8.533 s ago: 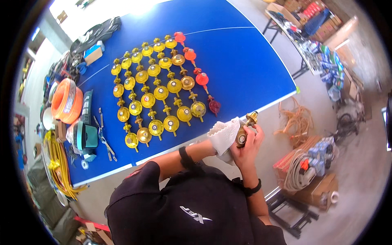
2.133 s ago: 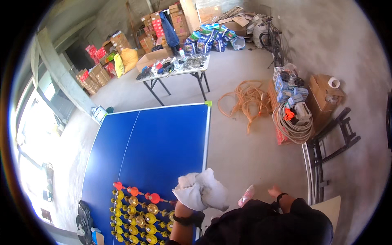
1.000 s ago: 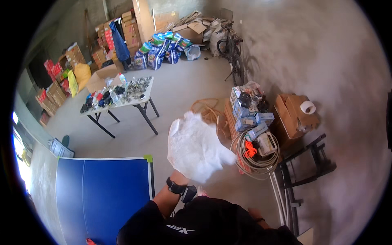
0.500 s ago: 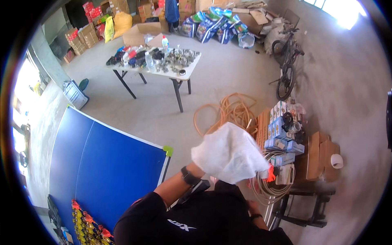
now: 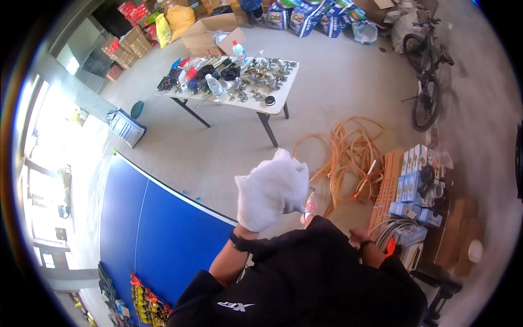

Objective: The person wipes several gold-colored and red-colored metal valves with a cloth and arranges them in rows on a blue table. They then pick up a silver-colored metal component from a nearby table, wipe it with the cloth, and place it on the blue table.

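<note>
A white cloth (image 5: pixel 275 188) covers my raised left hand, which holds it up in front of my body. The cloth hides the fingers and most of that hand; only the wrist with a dark watch (image 5: pixel 243 243) shows below it. My right hand (image 5: pixel 360 237) hangs low at my right side, close to the stacked boxes and coiled hose. It looks small and blurred, so its fingers are hard to make out, and I see no object in it.
A blue table-tennis table (image 5: pixel 180 223) stands at my left. Ahead is a white folding table (image 5: pixel 283 101) loaded with metal parts and bottles. Tan hose (image 5: pixel 348 158) lies on the floor. Small boxes (image 5: pixel 408 182) are stacked at right, with a bicycle (image 5: pixel 427 82) behind.
My view has turned left. The cloth, spread wide before, is now bunched around my left hand. My right hand has swung out from beside my leg.
</note>
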The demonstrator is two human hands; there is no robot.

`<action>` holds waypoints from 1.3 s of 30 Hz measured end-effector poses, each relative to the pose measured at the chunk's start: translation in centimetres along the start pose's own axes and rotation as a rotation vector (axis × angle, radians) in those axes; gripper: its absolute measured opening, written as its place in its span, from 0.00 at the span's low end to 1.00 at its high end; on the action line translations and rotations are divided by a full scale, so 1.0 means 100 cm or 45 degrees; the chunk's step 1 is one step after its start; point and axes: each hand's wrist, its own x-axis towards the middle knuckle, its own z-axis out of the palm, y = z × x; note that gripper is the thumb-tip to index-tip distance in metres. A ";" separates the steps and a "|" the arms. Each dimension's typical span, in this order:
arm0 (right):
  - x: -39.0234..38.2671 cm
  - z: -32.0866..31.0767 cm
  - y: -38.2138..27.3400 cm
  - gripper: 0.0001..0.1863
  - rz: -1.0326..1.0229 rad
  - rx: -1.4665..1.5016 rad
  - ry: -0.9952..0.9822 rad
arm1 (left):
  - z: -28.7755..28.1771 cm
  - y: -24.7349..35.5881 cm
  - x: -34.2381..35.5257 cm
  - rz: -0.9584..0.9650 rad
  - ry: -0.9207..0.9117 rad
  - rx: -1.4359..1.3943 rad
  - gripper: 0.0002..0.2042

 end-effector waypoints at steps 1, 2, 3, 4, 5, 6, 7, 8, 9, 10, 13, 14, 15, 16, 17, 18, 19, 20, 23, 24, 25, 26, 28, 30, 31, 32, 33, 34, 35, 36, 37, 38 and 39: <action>0.029 -0.002 -0.041 0.09 -0.219 -0.440 0.092 | -0.004 -0.016 0.007 -0.044 0.023 -0.024 0.21; 0.053 -0.004 -0.089 0.11 -0.451 -0.862 0.188 | -0.005 -0.031 0.013 -0.083 0.049 -0.041 0.21; 0.024 0.029 -0.175 0.15 -0.447 -0.668 0.161 | -0.014 -0.043 0.000 -0.197 0.112 0.017 0.21; 0.085 0.009 -0.181 0.18 -0.543 -0.403 0.467 | -0.007 -0.057 0.025 -0.143 0.104 -0.063 0.22; 0.106 0.009 -0.219 0.17 -0.591 -0.389 0.329 | -0.006 -0.069 0.034 -0.175 0.115 -0.061 0.22; 0.100 0.022 -0.278 0.15 -0.649 -0.399 0.156 | -0.007 -0.082 0.034 -0.241 0.147 -0.056 0.22; 0.084 0.038 -0.321 0.12 -0.659 -0.621 0.162 | -0.010 -0.094 0.033 -0.306 0.179 -0.039 0.22; 0.022 0.081 -0.395 0.12 -0.712 -0.909 0.103 | -0.021 -0.100 0.011 -0.438 0.254 0.006 0.22; 0.032 0.091 -0.422 0.12 -0.743 -0.866 0.163 | -0.021 -0.108 0.023 -0.432 0.265 -0.020 0.23; 0.046 0.105 -0.441 0.13 -0.768 -0.795 0.194 | -0.025 -0.115 0.036 -0.420 0.276 -0.046 0.23; 0.088 0.154 -0.488 0.13 -0.813 -0.702 0.129 | -0.034 -0.138 0.061 -0.436 0.235 -0.032 0.24; 0.104 0.166 -0.493 0.13 -0.809 -0.670 0.080 | -0.031 -0.157 0.056 -0.461 0.152 0.058 0.24; 0.106 0.183 -0.498 0.13 -0.795 -0.695 0.071 | -0.028 -0.179 0.045 -0.516 0.076 0.160 0.25; 0.104 0.198 -0.509 0.12 -0.758 -0.700 -0.110 | -0.012 -0.216 0.028 -0.594 0.167 0.116 0.28; 0.101 0.214 -0.521 0.11 -0.724 -0.689 -0.286 | 0.002 -0.252 0.013 -0.666 0.259 0.074 0.32; 0.100 0.228 -0.534 0.11 -0.727 -0.691 -0.273 | -0.003 -0.268 0.014 -0.673 0.294 0.079 0.32; 0.099 0.240 -0.546 0.11 -0.747 -0.705 -0.252 | -0.008 -0.283 0.015 -0.667 0.301 0.094 0.33; 0.098 0.249 -0.557 0.12 -0.766 -0.717 -0.230 | -0.014 -0.299 0.019 -0.646 0.298 0.118 0.34; 0.115 0.252 -0.613 0.13 -0.997 -0.613 -0.041 | -0.034 -0.338 0.042 -0.559 0.280 0.220 0.35; 0.121 0.257 -0.634 0.13 -0.987 -0.612 -0.038 | -0.040 -0.349 0.048 -0.538 0.280 0.264 0.36; 0.132 0.253 -0.654 0.14 -0.952 -0.425 0.049 | -0.045 -0.359 0.058 -0.517 0.288 0.270 0.37; 0.141 0.250 -0.676 0.15 -0.919 -0.241 0.131 | -0.053 -0.366 0.070 -0.497 0.302 0.280 0.37; 0.139 0.252 -0.718 0.18 -0.840 0.026 0.222 | -0.074 -0.373 0.088 -0.498 0.360 0.266 0.41; 0.118 0.269 -0.754 0.21 -0.780 0.074 0.202 | -0.087 -0.376 0.091 -0.556 0.437 0.267 0.45; 0.118 0.268 -0.763 0.20 -0.759 0.191 0.251 | -0.089 -0.377 0.097 -0.555 0.469 0.376 0.46; 0.118 0.268 -0.773 0.20 -0.737 0.306 0.299 | -0.089 -0.377 0.102 -0.555 0.501 0.486 0.46; 0.125 0.268 -0.782 0.19 -0.709 0.365 0.326 | -0.092 -0.373 0.105 -0.562 0.502 0.492 0.46; 0.132 0.266 -0.789 0.19 -0.708 0.361 0.317 | -0.093 -0.369 0.108 -0.615 0.575 0.261 0.44; 0.138 0.264 -0.795 0.19 -0.664 0.398 0.320 | -0.099 -0.360 0.120 -0.662 0.640 0.025 0.43; 0.143 0.261 -0.800 0.19 -0.619 0.435 0.325 | -0.105 -0.351 0.134 -0.667 0.636 0.027 0.43; 0.148 0.258 -0.797 0.19 -0.612 0.434 0.325 | -0.111 -0.339 0.148 -0.676 0.588 -0.188 0.40; 0.144 0.273 -0.802 0.19 -0.620 0.399 0.320 | -0.126 -0.318 0.159 -0.702 0.585 -0.373 0.38; 0.146 0.277 -0.801 0.18 -0.608 0.384 0.346 | -0.127 -0.307 0.168 -0.711 0.591 -0.357 0.38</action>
